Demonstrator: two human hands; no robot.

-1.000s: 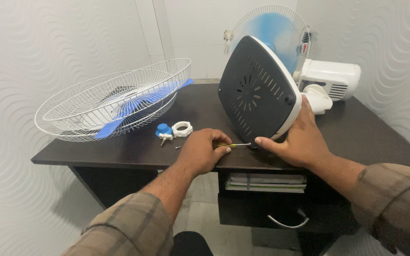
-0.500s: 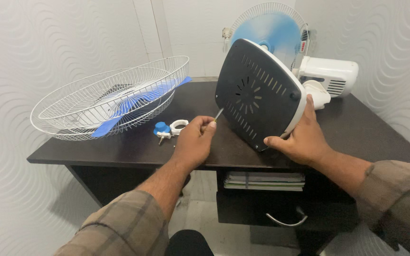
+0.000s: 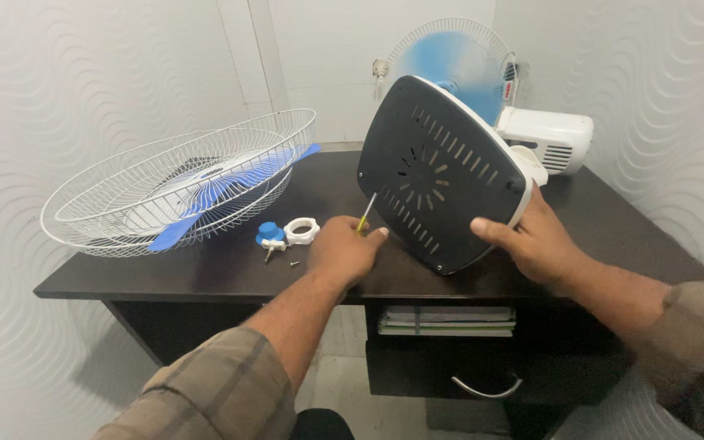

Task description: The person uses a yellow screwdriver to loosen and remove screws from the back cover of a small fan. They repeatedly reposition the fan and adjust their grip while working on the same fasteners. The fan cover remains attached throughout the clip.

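Left-hand [image 3: 342, 251] grip on screwdriver [image 3: 366, 213]

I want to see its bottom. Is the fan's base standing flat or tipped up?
Tipped up. The fan base shows its dark vented underside, resting on one edge, steadied by the right hand.

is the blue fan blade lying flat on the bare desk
No, the blue fan blade lies inside the white wire guard resting on the dark desk, not on the desk surface itself.
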